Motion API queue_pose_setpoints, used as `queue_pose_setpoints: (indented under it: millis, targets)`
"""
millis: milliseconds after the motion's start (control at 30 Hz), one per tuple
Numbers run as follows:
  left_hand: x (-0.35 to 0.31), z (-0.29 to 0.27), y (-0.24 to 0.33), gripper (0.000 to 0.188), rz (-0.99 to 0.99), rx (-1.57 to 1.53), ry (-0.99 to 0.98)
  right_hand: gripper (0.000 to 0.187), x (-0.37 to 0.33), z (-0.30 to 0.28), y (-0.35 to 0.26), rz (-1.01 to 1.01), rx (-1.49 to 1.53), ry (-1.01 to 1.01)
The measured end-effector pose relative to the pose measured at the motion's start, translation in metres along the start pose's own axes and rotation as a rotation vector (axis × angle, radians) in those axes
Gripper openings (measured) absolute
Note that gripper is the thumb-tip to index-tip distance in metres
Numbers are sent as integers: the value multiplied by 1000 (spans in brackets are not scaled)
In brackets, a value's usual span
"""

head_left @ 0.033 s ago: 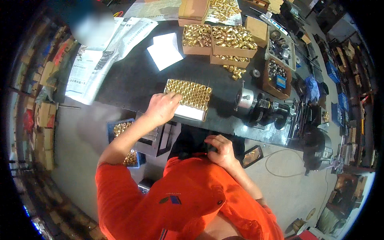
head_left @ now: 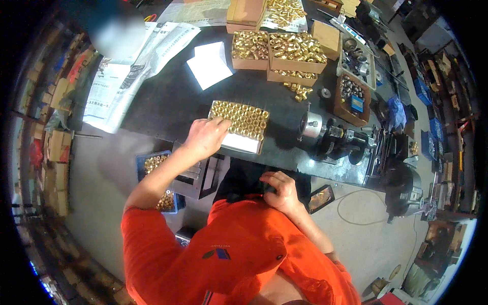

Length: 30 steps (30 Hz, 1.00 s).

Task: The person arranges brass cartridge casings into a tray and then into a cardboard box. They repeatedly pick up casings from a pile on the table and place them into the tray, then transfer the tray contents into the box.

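Observation:
A shallow carton (head_left: 241,143) lies near the front edge of the dark workbench. Rows of round, hollow brass fittings (head_left: 248,119) stand packed in its far part, and a bare white strip shows along its near side. Over the carton's left side rests my left hand (head_left: 207,136), its bent fingertips together at the nearest fittings; anything between them is hidden. My right hand (head_left: 281,192) is held low over my dark trousers, below the bench edge. Its fingers are curled and closed, and I cannot make out what, if anything, they hold.
Behind the carton are open boxes of brass fittings (head_left: 297,48) with a few spilled beside them. A metal chuck fixture (head_left: 312,125) stands to the right. Newspaper (head_left: 109,96) and white paper (head_left: 209,66) lie left. Blue bins (head_left: 176,202) sit below the bench.

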<state>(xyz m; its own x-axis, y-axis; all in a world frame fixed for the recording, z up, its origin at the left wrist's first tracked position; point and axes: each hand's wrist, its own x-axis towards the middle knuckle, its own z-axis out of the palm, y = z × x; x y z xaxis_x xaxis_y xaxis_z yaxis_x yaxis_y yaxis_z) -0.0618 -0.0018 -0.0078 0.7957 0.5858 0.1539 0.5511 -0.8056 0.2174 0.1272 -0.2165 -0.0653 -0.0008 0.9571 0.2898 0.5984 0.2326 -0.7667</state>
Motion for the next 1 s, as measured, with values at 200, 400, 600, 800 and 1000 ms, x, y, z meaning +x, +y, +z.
queue_pose_setpoints:
  millis: [200,400,600,800,1000]
  targets:
    - [35,-39,7,20,-73,-199,31,39,-4,0,7,-9,-10,9]
    - [128,-11,23,12,105,-520,-35,40,-3,2,10,-31,28,23]
    - [204,66,55,18,314,-30,-133,40,-8,-3,15,13,17,41]
    - [221,102,55,27,244,-72,-241,40,-21,-4,22,11,-18,64]
    - [218,96,55,23,343,21,-295,36,-58,-3,33,155,59,-4]
